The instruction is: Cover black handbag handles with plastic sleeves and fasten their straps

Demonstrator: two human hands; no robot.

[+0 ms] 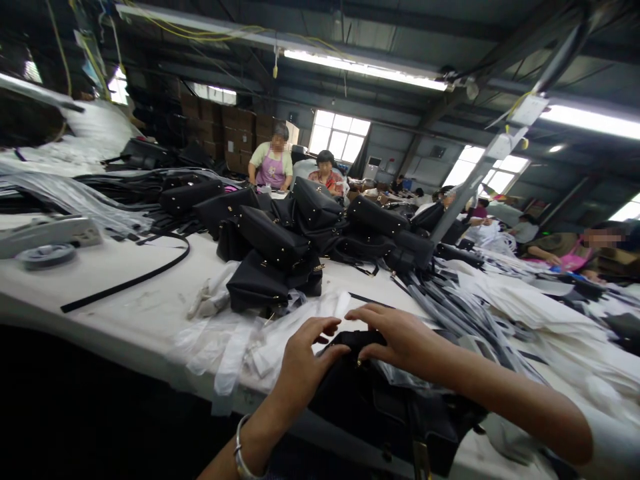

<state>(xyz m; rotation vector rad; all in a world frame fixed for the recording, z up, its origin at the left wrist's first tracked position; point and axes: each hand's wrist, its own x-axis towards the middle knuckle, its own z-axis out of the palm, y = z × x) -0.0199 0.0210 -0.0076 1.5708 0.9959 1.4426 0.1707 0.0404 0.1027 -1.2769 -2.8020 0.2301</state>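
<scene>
A black handbag [370, 400] with gold-coloured metal fittings lies tilted at the table's front edge, right before me. My left hand [307, 350], with a silver bangle at the wrist, is curled at the bag's upper edge, its thumb pressed along it. From the other side, my right hand [395, 337] bends over the same edge, with black material between its thumb and fingers. The fingertips of both hands come close together over the bag. Part of the bag is hidden under my right forearm, where clear plastic also shows.
Black bags [273, 237] are heaped across the table [135, 300]. Clear plastic bags [225, 347] lie at the front edge. A black strap [125, 285] and a tape roll [46, 255] lie left. Grey strips [450, 313] and a slanted pole [465, 190] stand right. Other people work beyond.
</scene>
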